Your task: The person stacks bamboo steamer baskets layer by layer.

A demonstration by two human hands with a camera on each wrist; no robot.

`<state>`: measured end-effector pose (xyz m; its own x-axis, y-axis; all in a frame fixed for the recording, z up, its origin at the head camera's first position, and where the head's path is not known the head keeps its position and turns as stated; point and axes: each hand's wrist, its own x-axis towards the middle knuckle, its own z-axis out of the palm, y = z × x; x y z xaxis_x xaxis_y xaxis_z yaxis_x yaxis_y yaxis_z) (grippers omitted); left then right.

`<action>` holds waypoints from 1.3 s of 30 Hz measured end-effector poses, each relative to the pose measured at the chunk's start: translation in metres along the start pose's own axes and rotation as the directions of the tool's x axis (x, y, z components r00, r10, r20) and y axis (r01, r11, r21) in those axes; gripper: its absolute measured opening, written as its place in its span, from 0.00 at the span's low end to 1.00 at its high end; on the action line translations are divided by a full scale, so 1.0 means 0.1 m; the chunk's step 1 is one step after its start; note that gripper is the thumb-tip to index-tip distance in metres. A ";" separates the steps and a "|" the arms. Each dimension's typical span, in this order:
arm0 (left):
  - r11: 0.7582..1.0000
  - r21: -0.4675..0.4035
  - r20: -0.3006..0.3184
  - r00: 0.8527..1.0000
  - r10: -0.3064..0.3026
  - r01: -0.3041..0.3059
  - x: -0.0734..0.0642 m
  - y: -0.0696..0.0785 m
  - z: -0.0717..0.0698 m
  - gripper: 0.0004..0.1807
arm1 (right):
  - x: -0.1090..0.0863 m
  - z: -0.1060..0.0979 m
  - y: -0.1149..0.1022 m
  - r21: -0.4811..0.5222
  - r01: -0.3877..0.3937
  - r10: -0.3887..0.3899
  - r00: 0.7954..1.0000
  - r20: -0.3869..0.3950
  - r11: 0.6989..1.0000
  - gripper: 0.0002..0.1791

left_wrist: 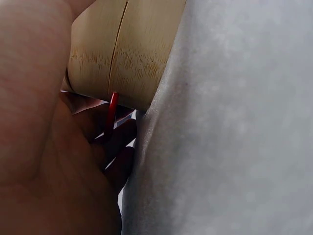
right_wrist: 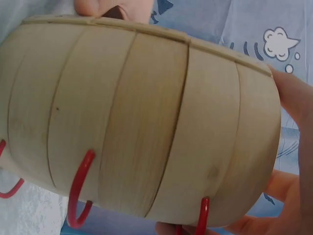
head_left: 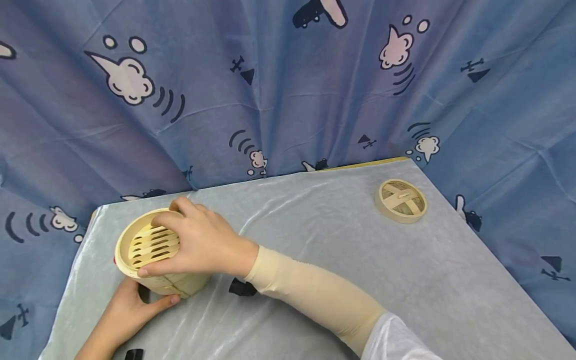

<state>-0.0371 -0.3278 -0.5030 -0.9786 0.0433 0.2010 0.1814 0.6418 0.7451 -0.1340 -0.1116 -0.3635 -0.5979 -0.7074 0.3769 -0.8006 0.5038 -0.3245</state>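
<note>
A pale bamboo steamer basket (head_left: 189,284), tall and round-sided, is tilted at the left of the table in the head view. Its slatted disc (head_left: 153,245) sits inside the rim. My right hand (head_left: 198,240) spans the opening from above, thumb on the near rim and fingers at the far rim. Low on the near side, my left hand (head_left: 128,312) holds the basket, its thumb along the wall and its other fingers mostly hidden. Red loops (right_wrist: 78,188) run through the wooden staves in the right wrist view. One red loop (left_wrist: 112,112) hangs beside the left fingers.
A round bamboo lid (head_left: 400,201) with crossed strips lies at the table's back right. Grey cloth (head_left: 324,240) covers the table. A blue patterned curtain (head_left: 279,100) hangs behind it and along its sides. A small black piece (head_left: 242,287) shows below the right wrist.
</note>
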 end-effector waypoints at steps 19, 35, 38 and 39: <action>1.000 -0.014 0.025 1.000 0.008 -0.007 0.04 0.03 0.00 0.57 | -0.08 0.02 -0.02 -0.065 -0.024 0.022 0.999 -0.025 0.998 0.43; 1.000 -0.022 0.021 1.000 -0.010 0.011 0.00 0.03 0.02 0.61 | -0.24 -0.18 0.19 0.056 -0.050 0.043 0.993 0.108 0.997 0.44; 1.000 -0.030 0.015 1.000 -0.005 0.005 -0.01 0.04 0.02 0.60 | -0.30 -0.21 0.29 0.093 -0.060 0.051 0.995 0.091 0.994 0.42; 1.000 -0.031 0.011 1.000 -0.001 0.002 -0.01 0.03 0.02 0.60 | -0.33 -0.22 0.32 0.099 -0.063 0.054 0.995 0.085 0.993 0.41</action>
<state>-0.0358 -0.3237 -0.5022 -0.9799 0.0507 0.1931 0.1827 0.6179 0.7648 -0.1409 -0.0613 -0.3671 -0.6350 -0.7185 0.2839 -0.7537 0.4957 -0.4314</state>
